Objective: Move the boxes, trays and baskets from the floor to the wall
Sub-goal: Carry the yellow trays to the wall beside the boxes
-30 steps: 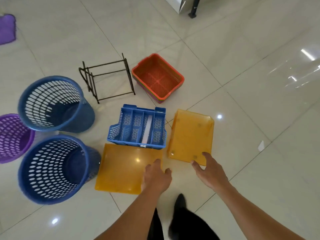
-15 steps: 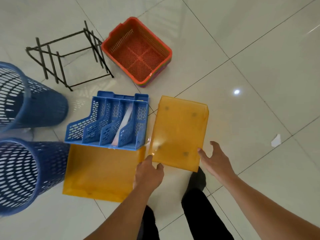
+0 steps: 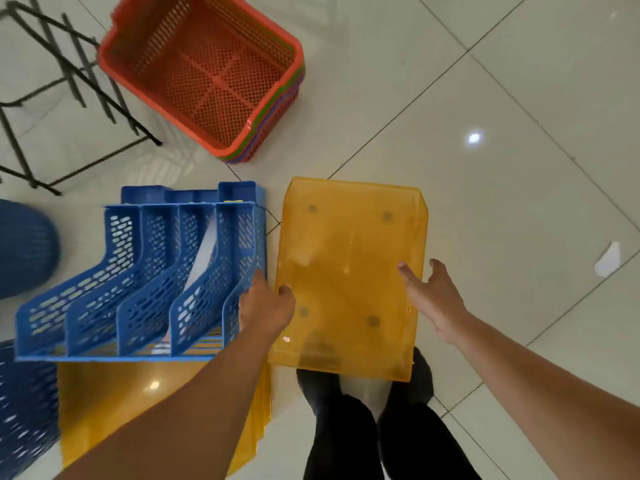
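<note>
closer and lower than half a second ago, with the translucent amber plastic tray [image 3: 349, 271] filling more of the view and its near edge now over the dark shoes [image 3: 317, 386]. at the tray's left edge now, up from the near left corner: left hand [image 3: 266, 308], thumb on top, fingers curled at the side, gripping. no longer clear of the tray: right hand [image 3: 433, 299], straight fingers against the right edge, thumb spread and raised. hands apart, one on each side. tray near centre over the glossy pale tiled floor [image 3: 519, 98]; cannot tell whether lifted or resting.

flat, rectangular, smooth, with four small dark round spots showing through.

just left of the left hand: blue perforated plastic file rack [image 3: 138, 271], slanted dividers, white sheet in one slot. near left, partly under the rack: second amber plastic tray [image 3: 138, 403], same smooth sheen.

far centre: orange mesh plastic basket [image 3: 207, 64], squarish with rounded corners, nested in green and purple ones. far left: black wire frame [image 3: 69, 81], thin rods, blurred. at the left edge: two blue perforated round bins [image 3: 24, 247], blurred. right: white scrap of paper [image 3: 607, 259].
</note>
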